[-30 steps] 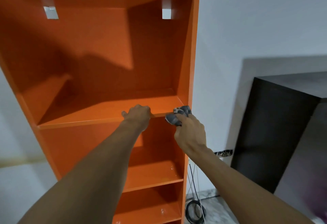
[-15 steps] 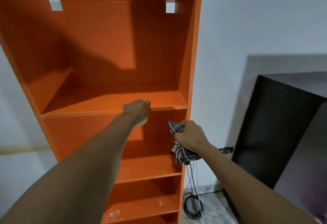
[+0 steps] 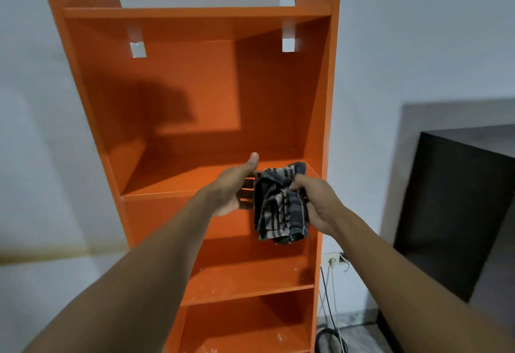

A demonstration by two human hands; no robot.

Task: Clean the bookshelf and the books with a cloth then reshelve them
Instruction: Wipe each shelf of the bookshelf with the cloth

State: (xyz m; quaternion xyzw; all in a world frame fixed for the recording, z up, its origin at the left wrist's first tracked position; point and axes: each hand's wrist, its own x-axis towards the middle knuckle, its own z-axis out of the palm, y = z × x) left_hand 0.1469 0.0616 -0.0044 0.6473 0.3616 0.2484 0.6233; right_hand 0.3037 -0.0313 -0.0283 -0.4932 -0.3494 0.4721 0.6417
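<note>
The right hand (image 3: 316, 206) grips one crumpled grey-and-beige striped cloth (image 3: 278, 207), while the left hand (image 3: 232, 186) lies open, thumb up, its straight fingers at the cloth's left edge, both before the front right corner of one glossy orange bookshelf's (image 3: 195, 87) upper shelf.

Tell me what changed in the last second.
The left hand left the shelf and moved right to the cloth, fingers straight. The right hand pulled the cloth off the shelf. Unchanged: its grip on the cloth, the bookshelf.
</note>
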